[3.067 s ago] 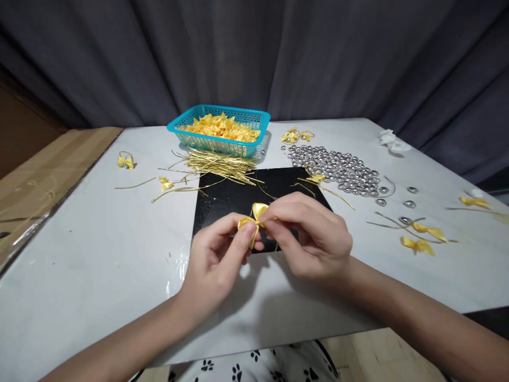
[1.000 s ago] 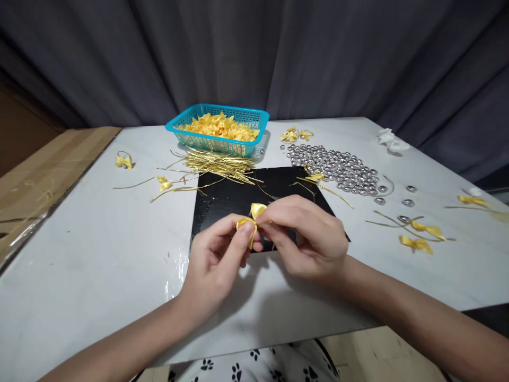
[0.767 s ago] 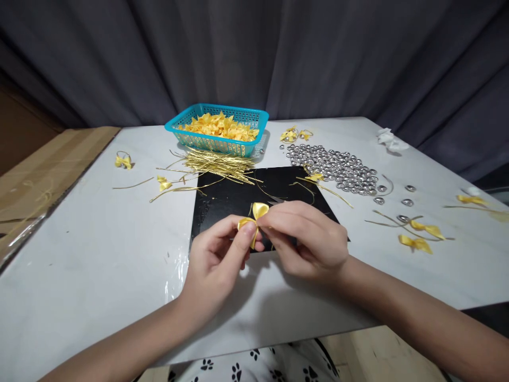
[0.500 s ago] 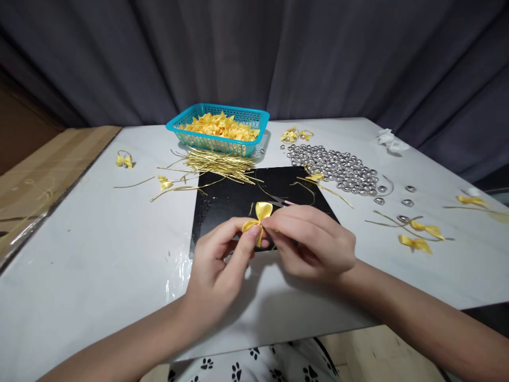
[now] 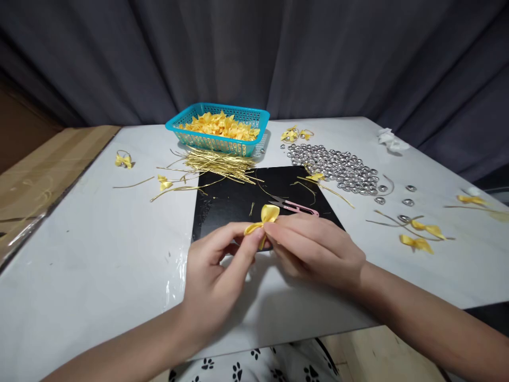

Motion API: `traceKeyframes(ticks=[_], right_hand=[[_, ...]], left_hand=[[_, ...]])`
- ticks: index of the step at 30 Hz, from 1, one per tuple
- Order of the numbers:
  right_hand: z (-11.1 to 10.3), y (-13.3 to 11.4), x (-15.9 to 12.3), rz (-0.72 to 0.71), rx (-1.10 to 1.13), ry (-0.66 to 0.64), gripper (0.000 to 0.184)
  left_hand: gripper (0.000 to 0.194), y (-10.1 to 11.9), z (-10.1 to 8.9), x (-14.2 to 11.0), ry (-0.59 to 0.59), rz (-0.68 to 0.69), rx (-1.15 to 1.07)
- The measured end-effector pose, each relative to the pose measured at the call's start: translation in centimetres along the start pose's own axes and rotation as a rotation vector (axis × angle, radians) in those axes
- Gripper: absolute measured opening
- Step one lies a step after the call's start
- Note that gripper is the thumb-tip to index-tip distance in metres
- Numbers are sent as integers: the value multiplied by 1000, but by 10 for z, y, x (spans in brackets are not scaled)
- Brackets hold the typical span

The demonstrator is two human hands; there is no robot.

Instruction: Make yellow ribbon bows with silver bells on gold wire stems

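A yellow satin ribbon bow [image 5: 270,213] is held above the near edge of a black mat [image 5: 234,209]. My left hand [image 5: 222,265] pinches its left side between thumb and fingers. From the right, my right hand [image 5: 318,248] closes its fingertips at the bow's middle, touching it; its thumb is largely hidden. Whether a cord lies between those fingertips cannot be seen. Just beyond my right hand, pink-handled thread snips [image 5: 296,207] lie on the mat. A small bit of gold cord [image 5: 252,208] rests left of them.
A blue basket [image 5: 218,139] of yellow bows stands at the back, with a heap of gold cords [image 5: 222,164] before it. Silver heart-shaped beads [image 5: 334,167] spread to the right. Loose bows [image 5: 415,244] and cords lie on both sides of the white table [image 5: 119,276].
The bow and both hands have shifted slightly right and nearer. My right hand has turned lower, uncovering the snips on the mat. Both hands stay on the bow.
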State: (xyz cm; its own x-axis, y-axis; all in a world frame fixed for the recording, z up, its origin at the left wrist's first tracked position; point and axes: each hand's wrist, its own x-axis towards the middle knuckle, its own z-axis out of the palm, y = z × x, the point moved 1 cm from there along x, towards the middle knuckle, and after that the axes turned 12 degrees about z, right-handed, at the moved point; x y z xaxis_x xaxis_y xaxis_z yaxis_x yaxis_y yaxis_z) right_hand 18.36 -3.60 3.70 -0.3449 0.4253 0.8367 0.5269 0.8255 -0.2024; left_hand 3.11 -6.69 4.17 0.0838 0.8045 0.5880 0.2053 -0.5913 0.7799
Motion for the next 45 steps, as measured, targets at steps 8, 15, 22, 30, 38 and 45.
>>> traceKeyframes(ticks=[8,15,22,30,38,45], right_hand=[[-10,-3,11,-89,-76,-116,14],[8,-3,4,65,-104,68,11],[19,-6,1,297,218,-2,17],[20,-6,10,421,543,-108,19],[22,-2,7,375,620,-170,19],[22,-1,7,376,638,-194,19]], left_hand=[[10,-6,-3,1,4,240,209],[15,-14,-9,5,38,481,463],[26,-20,-15,9,-35,889,693],[23,-10,-21,14,-75,844,668],[33,-14,-28,3,-101,911,685],[37,-8,-26,6,-160,995,773]])
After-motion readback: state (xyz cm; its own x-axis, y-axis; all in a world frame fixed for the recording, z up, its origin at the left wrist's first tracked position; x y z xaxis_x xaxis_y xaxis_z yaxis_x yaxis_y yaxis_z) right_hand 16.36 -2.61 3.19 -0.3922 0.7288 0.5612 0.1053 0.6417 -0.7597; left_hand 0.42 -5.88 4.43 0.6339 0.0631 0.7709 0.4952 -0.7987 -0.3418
